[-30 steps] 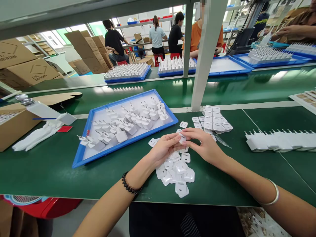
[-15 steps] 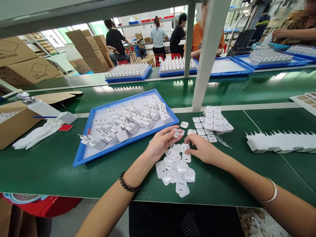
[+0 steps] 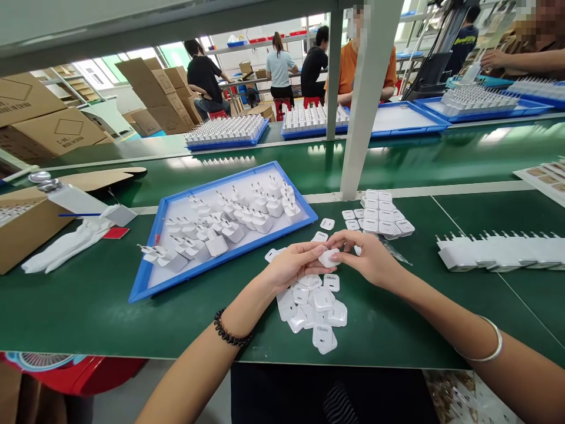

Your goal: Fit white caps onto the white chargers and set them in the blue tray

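Observation:
My left hand (image 3: 293,265) and my right hand (image 3: 369,257) meet over the green bench, both pinching one small white square cap (image 3: 329,257) between their fingertips. Just below them lies a loose heap of the same white caps (image 3: 315,309). A few more caps lie flat in rows (image 3: 375,219) beyond my right hand. To the left is a blue tray (image 3: 152,282) holding several white charger plugs (image 3: 229,221).
A row of white plugs (image 3: 498,252) lies at the right. A cardboard box (image 3: 20,227), a dispenser bottle (image 3: 73,200) and white cloth (image 3: 66,244) sit at the left. A white post (image 3: 364,118) rises behind. Other people work at far benches with more blue trays (image 3: 227,141).
My right hand lifted from the heap with a cap and came up to my left hand. Both hands now pinch one cap together.

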Available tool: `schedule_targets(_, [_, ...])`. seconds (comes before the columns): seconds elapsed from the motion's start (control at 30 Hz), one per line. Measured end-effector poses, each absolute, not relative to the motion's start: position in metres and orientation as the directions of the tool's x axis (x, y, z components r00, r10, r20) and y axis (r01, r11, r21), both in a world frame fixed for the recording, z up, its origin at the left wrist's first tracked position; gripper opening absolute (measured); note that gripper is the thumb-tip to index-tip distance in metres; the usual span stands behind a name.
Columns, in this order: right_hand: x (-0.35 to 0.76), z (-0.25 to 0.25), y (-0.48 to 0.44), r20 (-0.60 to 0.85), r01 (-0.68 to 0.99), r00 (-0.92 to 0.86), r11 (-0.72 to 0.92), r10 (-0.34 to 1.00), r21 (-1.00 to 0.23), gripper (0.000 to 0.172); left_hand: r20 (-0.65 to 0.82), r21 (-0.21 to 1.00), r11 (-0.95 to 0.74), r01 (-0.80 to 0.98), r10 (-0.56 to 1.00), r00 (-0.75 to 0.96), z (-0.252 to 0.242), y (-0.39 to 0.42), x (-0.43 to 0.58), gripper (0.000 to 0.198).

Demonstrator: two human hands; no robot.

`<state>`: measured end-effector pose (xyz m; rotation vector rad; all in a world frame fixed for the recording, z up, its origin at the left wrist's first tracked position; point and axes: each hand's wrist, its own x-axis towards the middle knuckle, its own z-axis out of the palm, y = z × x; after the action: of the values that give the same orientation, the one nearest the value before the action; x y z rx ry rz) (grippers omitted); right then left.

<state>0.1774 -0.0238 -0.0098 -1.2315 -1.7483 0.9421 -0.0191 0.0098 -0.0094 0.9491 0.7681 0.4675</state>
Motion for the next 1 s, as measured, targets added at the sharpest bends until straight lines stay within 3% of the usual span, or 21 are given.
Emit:
schedule_targets(0.13, [0.175,-0.013,-0.025,0.260,0.354,-0.286,0.354,0.922,-0.866,0.002,-0.399,0.820,0.572,0.015,0.553,0.731,-0.010,0.008,-0.021,0.037])
schedule_targets(0.27, [0.175,-0.014,-0.024,0.321,0.292,-0.353,0.430,0.879,-0.854,0.006,-0.419,0.764,0.645,0.015,0.478,0.772,-0.011,0.010,-0.024,0.035])
schedule_targets(0.43, [0.174,-0.016,-0.025,0.383,0.365,-0.250,0.453,0.889,-0.813,0.014,-0.335,0.759,0.632,-0.157,0.586,0.737,-0.010,0.012,-0.024,0.037])
schedule_targets(0.6, [0.171,-0.020,-0.031,0.482,0.477,-0.326,0.582,0.813,-0.658,0.032,-0.337,0.780,0.608,-0.146,0.606,0.721,-0.008,0.009,-0.024,0.035])
schedule_targets(0.73, [0.171,-0.022,-0.032,0.550,0.504,-0.376,0.663,0.746,-0.554,0.029,-0.336,0.795,0.599,-0.098,0.570,0.750,-0.009,0.008,-0.025,0.030])
schedule_targets(0.9, [0.174,-0.022,-0.029,0.525,0.467,-0.422,0.673,0.739,-0.573,0.031,-0.347,0.816,0.573,-0.071,0.585,0.733,-0.010,0.008,-0.024,0.024])
schedule_targets(1.0, [0.175,-0.021,-0.027,0.472,0.488,-0.358,0.592,0.806,-0.641,0.036,-0.321,0.834,0.537,-0.125,0.657,0.682,-0.006,0.009,-0.022,0.026])
